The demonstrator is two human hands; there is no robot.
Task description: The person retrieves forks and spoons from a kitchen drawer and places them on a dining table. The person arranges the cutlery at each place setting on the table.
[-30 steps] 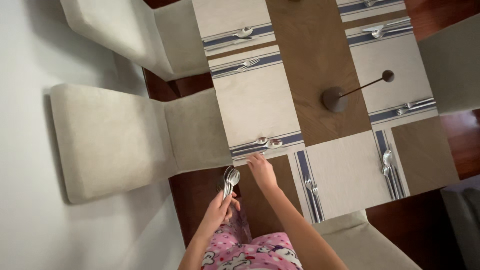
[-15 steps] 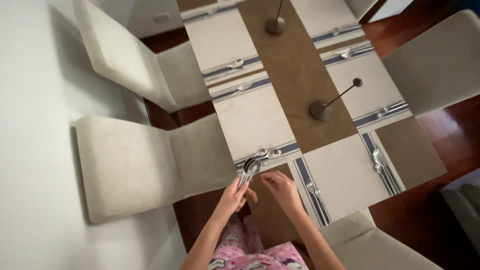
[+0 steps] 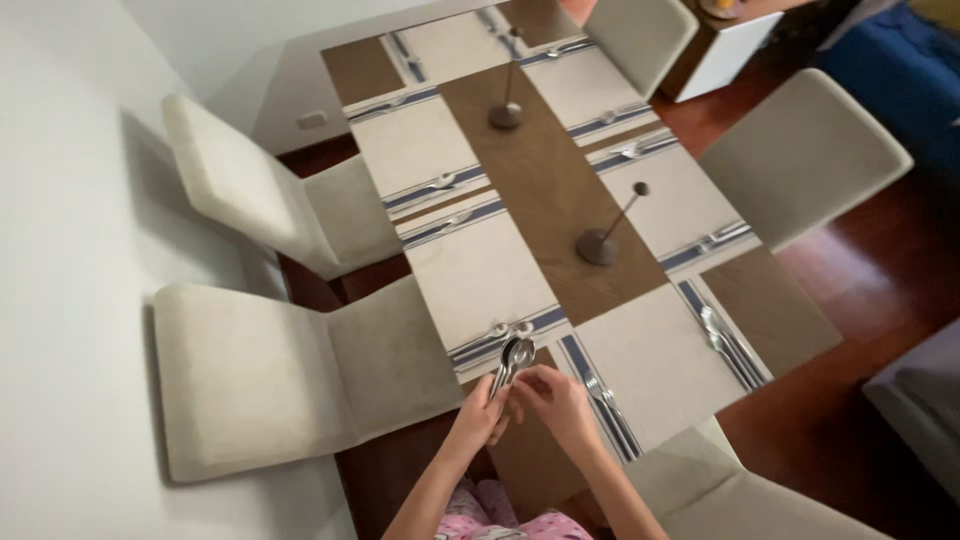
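Observation:
My left hand grips a small bundle of metal spoons by the handles, their bowls pointing away over the near left corner of the brown wooden table. My right hand is beside it, its fingers touching the handles of the same bundle. Just beyond the spoon bowls lies a beige placemat with a blue stripe, where cutlery rests. In front of me another placemat carries a fork on its left stripe.
Several beige placemats with cutlery cover the table. Two dark slim candle holders stand along the middle. Cream chairs stand at the left, others at the right and far end. A white wall is at the left.
The view has drawn back and tilted up, showing the whole table. Both hands have come together at the table corner, and the spoons now sit over the table edge.

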